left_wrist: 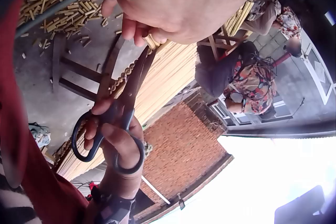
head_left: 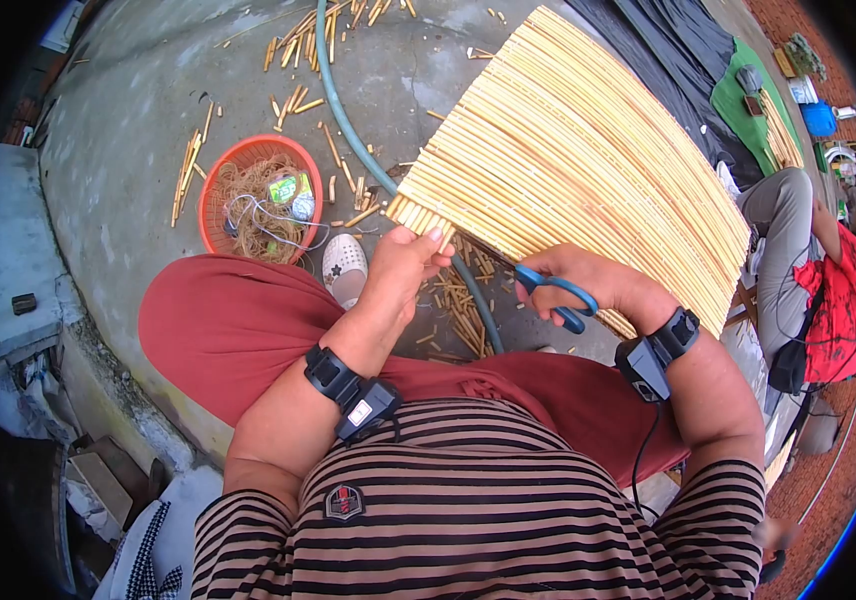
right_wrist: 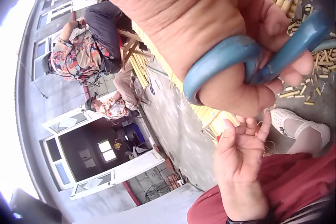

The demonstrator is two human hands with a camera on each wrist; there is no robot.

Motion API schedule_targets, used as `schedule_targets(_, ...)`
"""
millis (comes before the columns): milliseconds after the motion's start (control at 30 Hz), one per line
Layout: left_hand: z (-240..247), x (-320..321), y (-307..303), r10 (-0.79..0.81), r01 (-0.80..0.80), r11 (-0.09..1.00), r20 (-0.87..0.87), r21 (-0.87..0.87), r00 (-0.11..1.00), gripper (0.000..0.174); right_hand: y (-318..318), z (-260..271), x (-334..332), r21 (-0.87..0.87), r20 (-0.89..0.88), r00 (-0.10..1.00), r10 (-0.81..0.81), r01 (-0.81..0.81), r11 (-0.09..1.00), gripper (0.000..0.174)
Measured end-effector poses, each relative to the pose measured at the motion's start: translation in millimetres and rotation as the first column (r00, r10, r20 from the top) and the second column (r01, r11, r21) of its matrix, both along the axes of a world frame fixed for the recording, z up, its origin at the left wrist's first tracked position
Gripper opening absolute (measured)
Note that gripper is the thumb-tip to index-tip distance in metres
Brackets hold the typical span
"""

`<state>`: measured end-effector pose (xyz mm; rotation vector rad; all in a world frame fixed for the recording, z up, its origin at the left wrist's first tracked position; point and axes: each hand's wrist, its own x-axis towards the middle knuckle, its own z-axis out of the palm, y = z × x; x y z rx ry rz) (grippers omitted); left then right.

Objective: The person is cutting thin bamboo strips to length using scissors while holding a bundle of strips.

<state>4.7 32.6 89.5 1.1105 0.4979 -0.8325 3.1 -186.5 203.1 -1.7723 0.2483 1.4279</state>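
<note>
A mat of yellow reed stalks point(head_left: 578, 160) bound side by side spreads out in front of me. At its near left corner my left hand point(head_left: 406, 265) pinches the reed ends between thumb and fingers. My right hand point(head_left: 573, 280) grips a pair of scissors point(head_left: 560, 283) with blue handles, thumb and fingers through the loops. In the left wrist view the scissor blades are spread, one along the mat's edge, their tips close to the left hand point(left_wrist: 184, 3). The right wrist view shows the blue handle point(right_wrist: 226, 58) round the thumb; the blades are hidden there.
An orange basket point(head_left: 210, 205) of tangled fibre stands at the left. Cut reed pieces point(head_left: 463, 305) litter the floor beneath the mat, and a blue-green hose point(head_left: 343, 110) crosses it. A wooden stand point(left_wrist: 79, 69) shows under the mat. Other people point(right_wrist: 79, 58) sit nearby.
</note>
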Motion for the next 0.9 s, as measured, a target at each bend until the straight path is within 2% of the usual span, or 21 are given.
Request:
schedule_targets(533,-6,-1,-2,0.014,-0.014,1.0,-0.011,0.022,1.0,0.015,-1,-6,-1,0.008,0.071,0.997,0.033,-0.034,0.999,0.014)
schedule_targets(633,-9,0,0,0.006,-0.006,1.0,-0.021,0.021,1.0,0.014,4,-1,-3,-0.064,0.106,0.993,0.048,-0.042,0.997,0.01)
schedule_targets(733,-8,1,2,-0.001,0.002,1.0,-0.026,0.015,1.0,0.014,9,2,-7,-0.172,0.292,0.932,0.213,-0.168,0.971,0.009)
schedule_targets(833,-3,2,2,0.002,-0.002,1.0,-0.03,0.015,1.0,0.014,10,4,-6,-0.165,0.209,0.965,0.159,-0.125,0.978,0.009)
schedule_targets(900,-2,1,2,0.006,-0.006,1.0,-0.02,0.005,1.0,0.013,6,2,-7,-0.063,0.12,0.99,0.076,-0.068,0.996,0.012)
